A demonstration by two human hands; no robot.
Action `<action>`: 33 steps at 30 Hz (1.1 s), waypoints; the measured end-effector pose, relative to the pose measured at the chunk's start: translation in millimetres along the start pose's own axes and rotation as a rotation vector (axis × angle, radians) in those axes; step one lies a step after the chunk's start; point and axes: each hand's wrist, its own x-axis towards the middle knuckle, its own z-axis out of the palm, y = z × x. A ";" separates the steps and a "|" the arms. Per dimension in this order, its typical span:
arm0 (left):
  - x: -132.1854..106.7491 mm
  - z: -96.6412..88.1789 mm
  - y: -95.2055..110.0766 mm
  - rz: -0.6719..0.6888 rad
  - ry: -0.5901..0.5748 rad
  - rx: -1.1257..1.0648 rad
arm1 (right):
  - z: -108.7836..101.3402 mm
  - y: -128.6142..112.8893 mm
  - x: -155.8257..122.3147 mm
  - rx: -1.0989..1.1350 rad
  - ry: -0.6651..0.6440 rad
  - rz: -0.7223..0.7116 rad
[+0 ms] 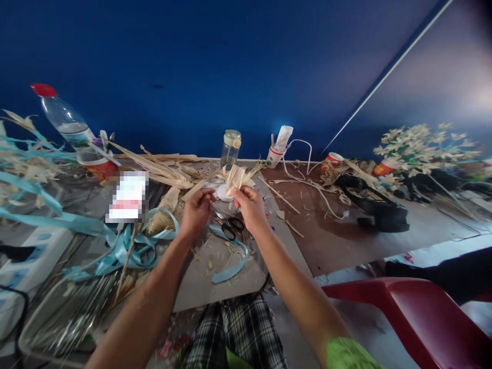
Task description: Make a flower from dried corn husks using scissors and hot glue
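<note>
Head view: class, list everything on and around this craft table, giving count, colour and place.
dried husk strip bundle: one, pale tan, above table centre
black-handled scissors: one, black, on table below the hands
clear glass jar: one, pale lid, table's far edge
light blue ribbon: tangled lengths, left of the hands
clear plastic bottle: one, red cap, far left, tilted
cream flower bunch: one, far right
red plastic chair: one, lower right
left hand: fingers curled beside bundle
right hand: gripping bundle

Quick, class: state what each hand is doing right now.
Left hand: closed, pinched beside the husk bundle; grip on it cannot be told.
Right hand: closed, holding the husk bundle.
</note>
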 end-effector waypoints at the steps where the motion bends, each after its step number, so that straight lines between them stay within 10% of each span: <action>1: 0.1 -0.4 0.5 -0.002 -0.006 -0.054 | 3.3 3.2 0.1 -0.005 -0.024 0.016; 10: 3.8 -0.3 -2.7 -0.171 -0.169 -0.177 | 8.7 28.9 4.6 -0.126 -0.164 0.027; 16: 8.2 -1.9 -4.1 -0.213 -0.007 -0.283 | -4.8 16.1 0.5 -0.158 -0.202 0.006; 22: 11.0 -2.9 -4.8 -0.163 0.101 -0.361 | -18.2 -7.5 -20.0 -0.673 -0.477 -0.031; 33: 13.3 -4.1 -14.8 -0.181 0.109 -0.252 | -3.7 -0.1 -55.3 -1.352 -0.418 -0.061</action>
